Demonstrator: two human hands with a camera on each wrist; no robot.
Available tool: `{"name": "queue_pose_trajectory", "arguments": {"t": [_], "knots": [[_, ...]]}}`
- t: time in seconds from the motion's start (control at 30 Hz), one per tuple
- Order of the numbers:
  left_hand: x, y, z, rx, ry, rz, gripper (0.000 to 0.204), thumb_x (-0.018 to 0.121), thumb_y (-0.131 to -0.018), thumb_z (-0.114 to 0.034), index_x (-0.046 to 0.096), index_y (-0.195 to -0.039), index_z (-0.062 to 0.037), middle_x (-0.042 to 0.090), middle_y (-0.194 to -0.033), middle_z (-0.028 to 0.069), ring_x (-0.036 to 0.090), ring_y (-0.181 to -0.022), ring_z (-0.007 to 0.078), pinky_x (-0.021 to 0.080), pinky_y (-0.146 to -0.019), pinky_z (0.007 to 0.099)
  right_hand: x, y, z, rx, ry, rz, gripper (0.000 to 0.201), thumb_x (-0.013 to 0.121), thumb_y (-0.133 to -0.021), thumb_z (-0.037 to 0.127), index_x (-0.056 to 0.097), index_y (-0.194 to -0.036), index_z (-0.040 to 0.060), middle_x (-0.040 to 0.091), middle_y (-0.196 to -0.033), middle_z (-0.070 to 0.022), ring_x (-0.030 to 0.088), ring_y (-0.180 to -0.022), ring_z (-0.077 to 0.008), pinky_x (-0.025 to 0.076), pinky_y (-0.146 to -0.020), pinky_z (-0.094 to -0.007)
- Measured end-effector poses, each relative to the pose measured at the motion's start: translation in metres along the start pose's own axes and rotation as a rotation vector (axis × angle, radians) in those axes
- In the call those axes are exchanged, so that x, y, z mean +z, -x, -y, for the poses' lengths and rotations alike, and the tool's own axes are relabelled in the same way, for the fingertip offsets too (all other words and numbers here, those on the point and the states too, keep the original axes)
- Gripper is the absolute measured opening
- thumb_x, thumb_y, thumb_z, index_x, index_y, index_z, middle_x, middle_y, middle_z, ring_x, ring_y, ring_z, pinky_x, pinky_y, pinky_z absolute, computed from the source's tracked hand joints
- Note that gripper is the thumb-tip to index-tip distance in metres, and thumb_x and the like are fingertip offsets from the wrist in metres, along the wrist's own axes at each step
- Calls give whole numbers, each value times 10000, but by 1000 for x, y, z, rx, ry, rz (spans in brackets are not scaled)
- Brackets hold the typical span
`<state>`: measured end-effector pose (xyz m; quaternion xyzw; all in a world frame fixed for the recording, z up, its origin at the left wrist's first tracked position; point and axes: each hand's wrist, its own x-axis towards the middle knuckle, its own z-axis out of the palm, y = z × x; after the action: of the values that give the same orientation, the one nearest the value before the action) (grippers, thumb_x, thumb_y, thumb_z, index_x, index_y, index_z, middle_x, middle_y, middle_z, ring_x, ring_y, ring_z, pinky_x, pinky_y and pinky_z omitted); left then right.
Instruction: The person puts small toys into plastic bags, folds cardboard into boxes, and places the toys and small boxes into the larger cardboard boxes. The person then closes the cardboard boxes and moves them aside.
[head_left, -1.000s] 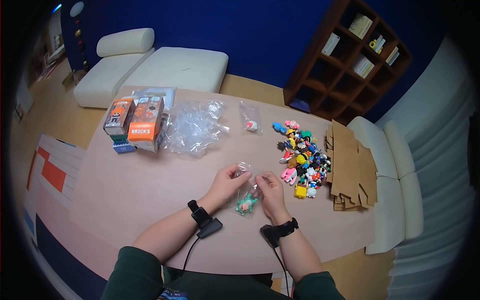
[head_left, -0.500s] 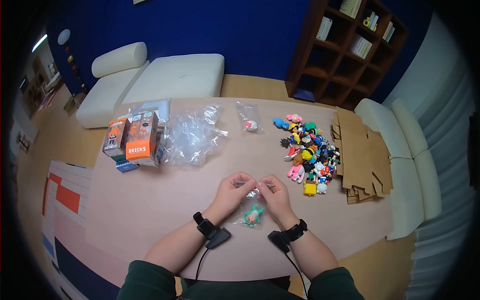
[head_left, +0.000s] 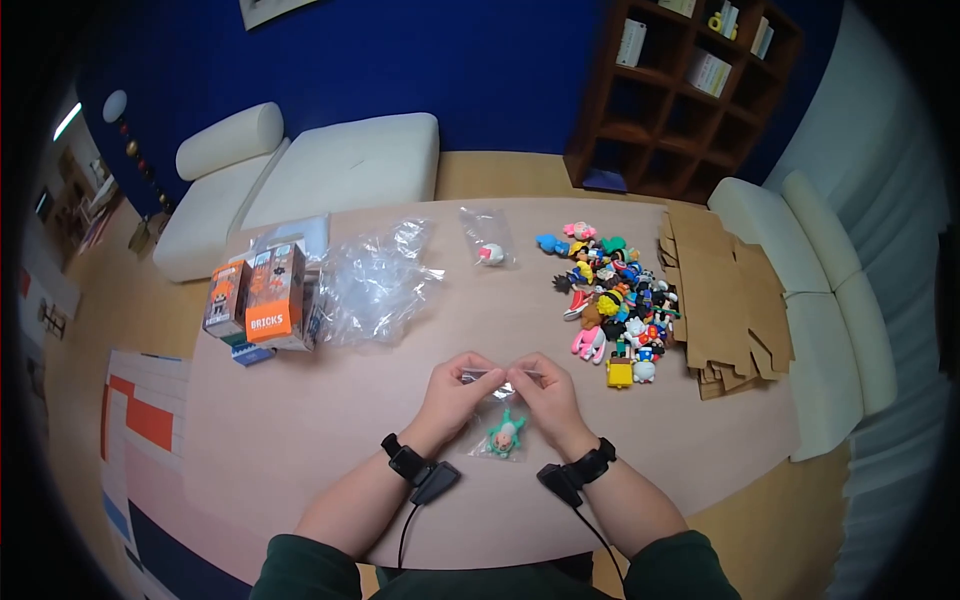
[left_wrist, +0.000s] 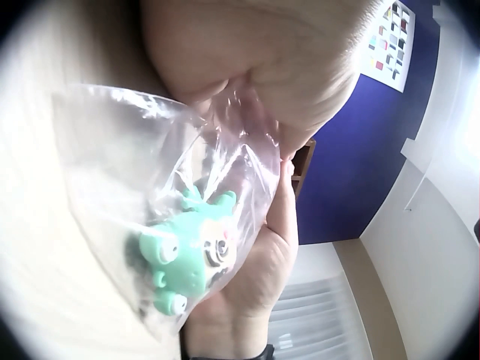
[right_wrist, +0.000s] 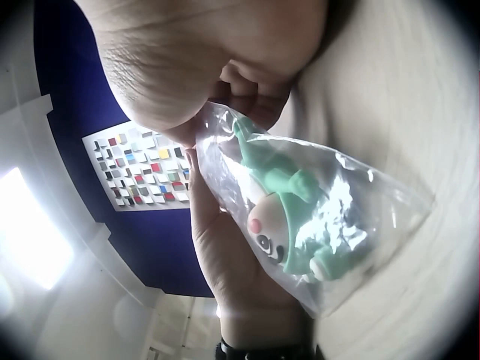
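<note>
A clear plastic bag [right_wrist: 382, 199] with a green-and-white toy figure [head_left: 505, 437] inside hangs between both hands, low over the near part of the table. My left hand [head_left: 455, 398] pinches the top edge of the bag from the left. From the right, my right hand [head_left: 548, 400] pinches the same edge, the thumbs close together in the head view. In the left wrist view the figure [left_wrist: 193, 251] shows a green hood with bulging eyes, head downward. The fingertips behind the bag's top are partly hidden.
A heap of small toy figures [head_left: 610, 310] lies right of the hands, beside flattened brown cardboard [head_left: 725, 300]. Crumpled clear bags [head_left: 375, 290] and toy boxes [head_left: 273, 298] stand at left. Another bagged white figure [head_left: 490, 254] lies toward the far edge.
The hands have come closer together along the bag's top edge, thumbs now nearly meeting. The head view has shifted, so the table scene appears lower.
</note>
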<state>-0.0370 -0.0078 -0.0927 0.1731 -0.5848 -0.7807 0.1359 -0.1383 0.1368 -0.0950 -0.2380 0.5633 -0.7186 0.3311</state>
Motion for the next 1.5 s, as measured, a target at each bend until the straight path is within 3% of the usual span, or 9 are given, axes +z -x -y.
{"name": "queue_pose_trajectory", "arguments": {"t": [0.5,0.63,0.73,0.97,1.1,1.17,1.37,1.43,1.5], "knots": [[-3,1,11,34,86,-90,191,614,-1021,-157,682,-1010,22,712,-960,83,670,-874,153,539,-828,289,-9,-3,-5,-46,-35,9,161,614,-1024,176,645,-1059,22,668,-876,-14,618,-769,-65,516,-700,-222],[-3,1,13,83,79,-62,204,616,-1017,-142,708,-1043,38,721,-968,78,656,-882,126,527,-805,260,-6,0,2,-115,31,0,143,589,-1030,151,651,-1005,25,645,-845,-11,603,-764,-77,499,-713,-234],[-1,1,1,0,210,81,245,615,-1009,-113,620,-1216,17,694,-1073,89,665,-945,145,537,-835,285,-7,-1,-2,-130,-23,-30,153,594,-1033,164,643,-1035,19,656,-853,-17,618,-768,-74,510,-703,-228],[6,4,2,-45,-336,228,212,687,-947,-56,624,-1143,-5,672,-1058,25,631,-903,81,526,-800,243,-11,-5,6,-199,-277,-237,128,599,-1020,126,621,-1088,19,633,-868,-14,625,-851,-89,518,-771,-247],[4,7,7,16,-341,123,163,694,-951,-76,643,-1091,-10,670,-1021,20,621,-871,68,520,-765,234,-7,-5,3,-140,-252,-169,142,614,-1006,135,617,-1097,25,630,-910,-8,590,-858,-77,494,-791,-247],[13,8,0,51,-258,135,166,694,-951,-78,643,-1095,-12,673,-994,17,621,-864,69,519,-762,237,-14,-10,-8,-124,25,-63,168,605,-1000,101,589,-1149,24,636,-930,-19,608,-878,-90,504,-795,-253],[11,20,-13,-12,-348,113,177,713,-943,-118,663,-1085,-25,664,-943,-16,591,-824,54,475,-720,219,-11,-10,-7,-144,-174,-123,226,628,-1005,133,564,-1194,28,649,-974,-35,616,-892,-91,509,-789,-253],[3,6,-26,49,-373,-52,183,710,-947,-139,668,-1093,-37,658,-929,-23,580,-807,51,466,-698,225,-10,-11,3,-245,-232,-92,308,644,-1006,186,541,-1251,30,633,-1054,-41,603,-924,-82,502,-812,-257],[-7,-17,-47,137,-318,-206,216,718,-938,-156,672,-1118,-44,657,-898,-11,570,-755,53,466,-676,226,-13,-7,7,-100,-219,-109,322,624,-1010,173,517,-1282,37,628,-1094,-39,609,-954,-91,507,-831,-263]]}}
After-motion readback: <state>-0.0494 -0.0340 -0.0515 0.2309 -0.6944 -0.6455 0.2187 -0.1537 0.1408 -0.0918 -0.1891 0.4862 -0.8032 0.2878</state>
